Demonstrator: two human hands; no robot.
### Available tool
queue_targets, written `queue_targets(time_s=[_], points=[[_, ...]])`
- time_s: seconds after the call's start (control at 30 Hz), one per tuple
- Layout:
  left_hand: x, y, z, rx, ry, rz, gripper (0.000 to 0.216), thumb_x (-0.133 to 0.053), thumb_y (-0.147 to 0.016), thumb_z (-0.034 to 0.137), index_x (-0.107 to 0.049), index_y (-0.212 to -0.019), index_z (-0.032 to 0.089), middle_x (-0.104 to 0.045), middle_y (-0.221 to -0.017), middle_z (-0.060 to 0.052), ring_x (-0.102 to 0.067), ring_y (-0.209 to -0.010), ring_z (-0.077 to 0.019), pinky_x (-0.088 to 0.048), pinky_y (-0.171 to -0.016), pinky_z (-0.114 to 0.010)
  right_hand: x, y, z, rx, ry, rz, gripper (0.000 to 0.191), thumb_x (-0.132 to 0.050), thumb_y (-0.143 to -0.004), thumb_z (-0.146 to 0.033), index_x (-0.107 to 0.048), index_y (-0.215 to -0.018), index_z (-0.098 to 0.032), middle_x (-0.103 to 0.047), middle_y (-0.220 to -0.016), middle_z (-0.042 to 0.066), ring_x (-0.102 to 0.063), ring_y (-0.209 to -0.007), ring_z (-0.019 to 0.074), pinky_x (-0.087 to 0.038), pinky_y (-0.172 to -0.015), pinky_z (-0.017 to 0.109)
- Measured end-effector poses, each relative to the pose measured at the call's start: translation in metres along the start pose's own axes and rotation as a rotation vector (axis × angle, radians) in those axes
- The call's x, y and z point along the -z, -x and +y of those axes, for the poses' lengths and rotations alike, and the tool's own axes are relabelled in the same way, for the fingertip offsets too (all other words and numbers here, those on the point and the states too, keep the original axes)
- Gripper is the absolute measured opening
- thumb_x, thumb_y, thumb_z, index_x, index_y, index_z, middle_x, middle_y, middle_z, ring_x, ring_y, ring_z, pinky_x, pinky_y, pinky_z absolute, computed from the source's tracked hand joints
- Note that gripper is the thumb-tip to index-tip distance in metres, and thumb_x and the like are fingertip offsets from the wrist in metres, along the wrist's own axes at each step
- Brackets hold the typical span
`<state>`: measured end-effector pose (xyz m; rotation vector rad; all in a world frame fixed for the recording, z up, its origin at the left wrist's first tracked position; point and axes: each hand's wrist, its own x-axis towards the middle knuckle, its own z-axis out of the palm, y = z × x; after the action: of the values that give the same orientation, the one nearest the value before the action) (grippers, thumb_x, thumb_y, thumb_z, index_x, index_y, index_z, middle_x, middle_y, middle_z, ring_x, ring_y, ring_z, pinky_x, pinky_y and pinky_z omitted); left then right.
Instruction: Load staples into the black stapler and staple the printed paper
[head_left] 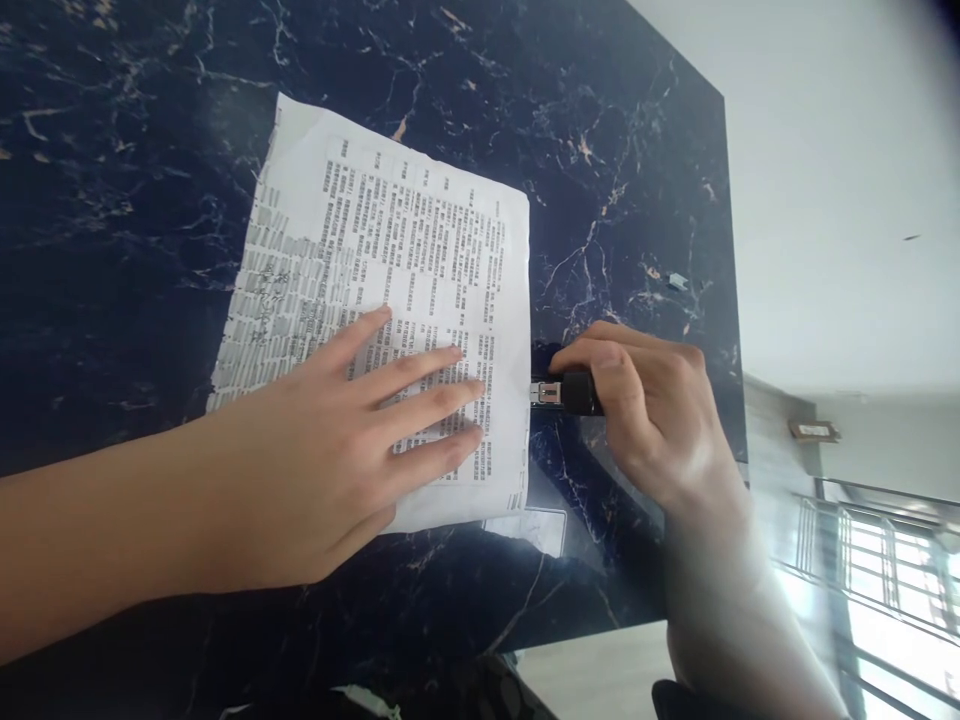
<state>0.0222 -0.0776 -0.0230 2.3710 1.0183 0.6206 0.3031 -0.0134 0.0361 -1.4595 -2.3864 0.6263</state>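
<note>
A white sheet of printed paper (442, 230), dense with text and perhaps several sheets thick, lies on the dark marbled tabletop. My left hand (360, 430) rests flat on it, fingers spread across the text. At the paper's right edge, my right hand (652, 400) is wrapped around a black stapler (579, 393). The stapler's metal nose meets the paper's edge; whether it reaches over or under the sheet is hard to make out. Most of its body is hidden in my right hand.
A small pale grey piece (677, 282) lies on the marbled table (600, 130), beyond my right hand. A light rectangular outline (551, 530) shows beside the paper's lower edge, possibly a reflection. The table's edge runs down the right side, with a pale floor past it.
</note>
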Motion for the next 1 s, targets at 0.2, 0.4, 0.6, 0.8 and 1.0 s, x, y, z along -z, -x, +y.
queue_targets(time_s=[0.2,0.4,0.6,0.8,1.0], points=[[0.010,0.000,-0.012,-0.151,-0.133,-0.092,0.058,-0.056,-0.099,0.037,-0.056,-0.157,0.038,-0.056,-0.164,0.002,-0.038,-0.162,-0.0337,-0.009,-0.138,-0.066,-0.002,0.000,-0.005,0.008,0.077,-0.029,0.054,-0.034,-0.116,-0.041,-0.071,-0.083,-0.021,-0.065,-0.082,0.006,-0.055,-0.069,0.0190,-0.037,-0.061,0.038],[0.010,0.001,-0.015,-0.160,-0.124,-0.101,0.062,-0.061,-0.096,0.032,-0.056,-0.157,0.039,-0.057,-0.164,0.002,-0.040,-0.161,-0.0360,-0.012,-0.138,-0.067,-0.003,0.000,-0.007,0.013,0.140,-0.037,0.050,-0.036,-0.114,-0.038,-0.066,-0.077,-0.021,-0.061,-0.079,0.005,-0.053,-0.070,0.0186,-0.036,-0.062,0.037],[0.012,0.001,-0.019,-0.217,-0.145,-0.120,0.061,-0.054,-0.098,0.027,-0.053,-0.159,0.034,-0.051,-0.169,-0.002,-0.034,-0.164,-0.0338,-0.004,-0.138,-0.067,-0.003,-0.001,-0.008,0.023,0.212,-0.030,0.049,-0.036,-0.113,-0.037,-0.063,-0.075,-0.021,-0.061,-0.077,0.004,-0.054,-0.069,0.0181,-0.034,-0.061,0.036],[0.013,-0.001,-0.015,-0.118,-0.059,-0.114,0.059,-0.056,-0.096,0.025,-0.059,-0.153,0.041,-0.062,-0.158,0.004,-0.043,-0.160,-0.0338,-0.015,-0.137,-0.068,-0.012,-0.006,-0.013,0.111,0.546,-0.033,0.042,-0.034,-0.109,-0.029,-0.054,-0.072,-0.021,-0.055,-0.072,0.003,-0.045,-0.066,0.0172,-0.026,-0.059,0.035],[0.019,-0.002,-0.010,-0.210,-0.308,-0.188,0.057,-0.052,-0.100,0.025,-0.056,-0.157,0.027,-0.049,-0.170,-0.008,-0.036,-0.163,-0.0359,-0.007,-0.137,-0.069,-0.015,-0.008,-0.013,0.171,0.600,-0.013,0.036,-0.038,-0.106,-0.026,-0.051,-0.072,-0.022,-0.053,-0.072,0.003,-0.046,-0.069,0.0185,-0.024,-0.059,0.035]])
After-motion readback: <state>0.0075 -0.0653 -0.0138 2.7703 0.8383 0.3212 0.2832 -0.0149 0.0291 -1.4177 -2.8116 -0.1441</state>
